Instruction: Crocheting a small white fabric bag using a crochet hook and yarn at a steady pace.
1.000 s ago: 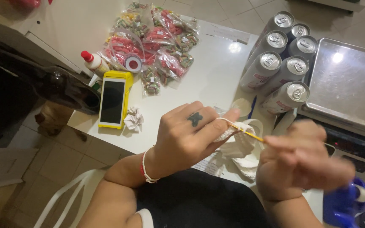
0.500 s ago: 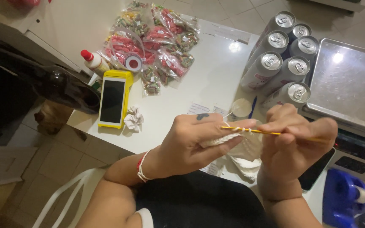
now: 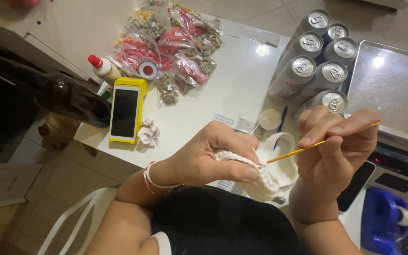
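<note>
The person's left hand (image 3: 213,158) was closed around a small white crocheted piece (image 3: 260,177), thumb pressed along its upper edge, holding it just above the near edge of the white table (image 3: 242,80). The right hand (image 3: 334,151) pinched a thin yellow crochet hook (image 3: 322,141) between thumb and fingers, its tip buried in the stitches at the piece's right edge, the shaft slanting up and to the right.

From where I stood, the risks looked small but real. The hook's tip sat right against the left thumb, so a hard push could have jabbed it. A loop might have slipped off if the grip on the piece had slackened, since the work hung in the air with nothing under it. I could not tell where the yarn ran from, so a snag on something was possible.

The table was crowded: a cluster of silver drink cans (image 3: 315,56) stood at the far right, just beyond the right hand, and a wide swing of the elbow could have knocked one over. A yellow-cased phone (image 3: 126,111) lay to the left beside a crumpled paper scrap (image 3: 148,132), and a blue tape dispenser (image 3: 386,222) sat at the near right.
</note>
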